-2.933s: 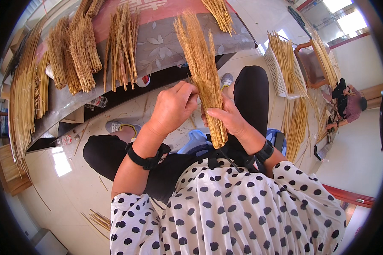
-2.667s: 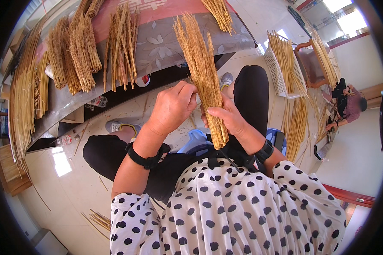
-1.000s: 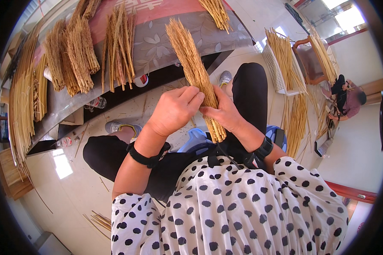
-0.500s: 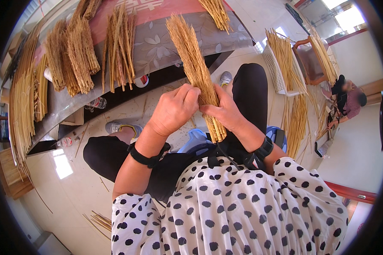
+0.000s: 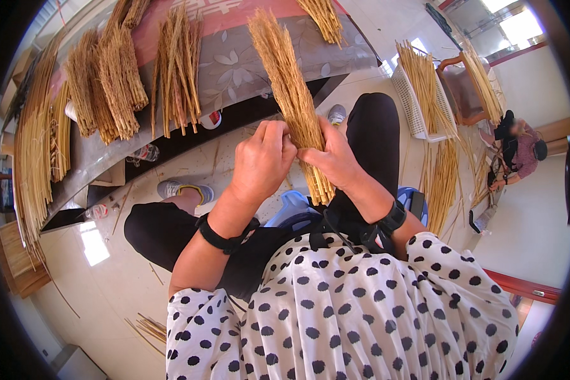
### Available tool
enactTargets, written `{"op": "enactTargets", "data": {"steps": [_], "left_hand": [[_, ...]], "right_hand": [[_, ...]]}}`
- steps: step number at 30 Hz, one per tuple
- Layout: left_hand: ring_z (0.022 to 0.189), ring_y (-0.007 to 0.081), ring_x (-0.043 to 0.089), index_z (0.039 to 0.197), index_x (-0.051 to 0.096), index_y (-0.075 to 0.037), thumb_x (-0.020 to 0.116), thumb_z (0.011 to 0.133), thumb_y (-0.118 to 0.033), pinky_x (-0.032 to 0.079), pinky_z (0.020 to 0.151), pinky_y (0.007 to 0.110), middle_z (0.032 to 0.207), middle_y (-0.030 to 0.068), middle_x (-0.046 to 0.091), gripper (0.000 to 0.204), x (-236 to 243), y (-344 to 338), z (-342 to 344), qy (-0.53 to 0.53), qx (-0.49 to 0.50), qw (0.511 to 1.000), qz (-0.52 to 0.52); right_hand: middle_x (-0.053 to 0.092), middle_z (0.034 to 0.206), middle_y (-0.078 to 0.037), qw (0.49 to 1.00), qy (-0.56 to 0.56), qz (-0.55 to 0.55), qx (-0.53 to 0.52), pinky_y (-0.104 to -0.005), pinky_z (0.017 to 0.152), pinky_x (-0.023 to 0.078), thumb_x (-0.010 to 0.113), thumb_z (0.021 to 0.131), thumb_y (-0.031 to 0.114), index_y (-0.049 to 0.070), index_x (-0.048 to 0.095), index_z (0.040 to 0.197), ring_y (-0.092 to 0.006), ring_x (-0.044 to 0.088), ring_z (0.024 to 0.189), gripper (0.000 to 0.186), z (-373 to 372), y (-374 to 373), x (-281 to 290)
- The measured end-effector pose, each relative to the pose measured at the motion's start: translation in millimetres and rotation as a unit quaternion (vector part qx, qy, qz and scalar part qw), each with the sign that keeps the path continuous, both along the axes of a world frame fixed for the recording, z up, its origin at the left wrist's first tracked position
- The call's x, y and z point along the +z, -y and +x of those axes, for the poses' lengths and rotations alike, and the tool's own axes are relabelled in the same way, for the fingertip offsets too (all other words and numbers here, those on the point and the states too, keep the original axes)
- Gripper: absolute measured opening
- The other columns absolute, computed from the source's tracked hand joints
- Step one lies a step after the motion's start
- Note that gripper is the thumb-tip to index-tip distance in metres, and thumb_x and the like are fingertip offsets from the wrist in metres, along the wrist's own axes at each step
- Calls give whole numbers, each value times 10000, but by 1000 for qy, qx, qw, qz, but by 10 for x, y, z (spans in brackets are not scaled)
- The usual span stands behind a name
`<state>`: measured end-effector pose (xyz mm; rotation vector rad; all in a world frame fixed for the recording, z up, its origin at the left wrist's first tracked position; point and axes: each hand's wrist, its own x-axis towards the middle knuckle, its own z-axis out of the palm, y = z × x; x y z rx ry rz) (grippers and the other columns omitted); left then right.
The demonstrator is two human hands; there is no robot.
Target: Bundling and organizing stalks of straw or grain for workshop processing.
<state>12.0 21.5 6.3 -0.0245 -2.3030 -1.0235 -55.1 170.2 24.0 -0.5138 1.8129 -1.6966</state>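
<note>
straw bundle: a long sheaf of golden straw (image 5: pixel 291 95) stands tilted in front of the person's lap, brushy top leaning up and left over the bench edge, cut ends down by the knees.
left hand: the left hand (image 5: pixel 259 161) has slid from the side of the sheaf onto its lower stalks, fingers now curled round them; grip clenched on the straw bundle.
right hand: the right hand (image 5: pixel 335 161) stays wrapped on the same stalks from the other side, thumb across the front; grip grasping the straw bundle.
change: the two hands have drawn together until they touch, and the sheaf has tipped slightly more to the left.
meaning: judged from this, the stalks are being gathered and squared tight, not yet tied.
bench: a grey flowered bench (image 5: pixel 234 57) carries other straw bunches (image 5: pixel 107 82), well apart from the hands.
surroundings: more straw in a white basket (image 5: pixel 418 107) to the right; another person (image 5: pixel 519 152) sits beyond it.
</note>
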Motion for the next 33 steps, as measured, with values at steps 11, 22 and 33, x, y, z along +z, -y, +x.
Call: {"op": "enactTargets", "data": {"steps": [11,22,33], "left_hand": [[596,202,622,925,549,32,557,849,-39,490,576,308,676,128,602,104,-19,352,-69,45,67,995,65],[699,301,635,913,576,24,566,845,-18,484,615,351,799,180,619,81,105,308,-15,163,-130,968,138],[845,146,594,1068,572,25,613,917,-249,484,707,287,942,61,610,316,19,237,-36,200,-264,847,415]], "right_hand": [[572,986,-81,997,60,-18,36,-295,765,494,611,734,45,-8,405,1289,-145,572,851,595,33,-234,44],[578,958,-135,954,236,-182,28,-312,650,511,517,798,151,35,438,1254,-203,582,777,477,42,-232,94],[590,954,-142,912,333,-219,94,-308,605,520,512,843,214,34,452,1226,-218,599,759,427,105,-169,26]]}}
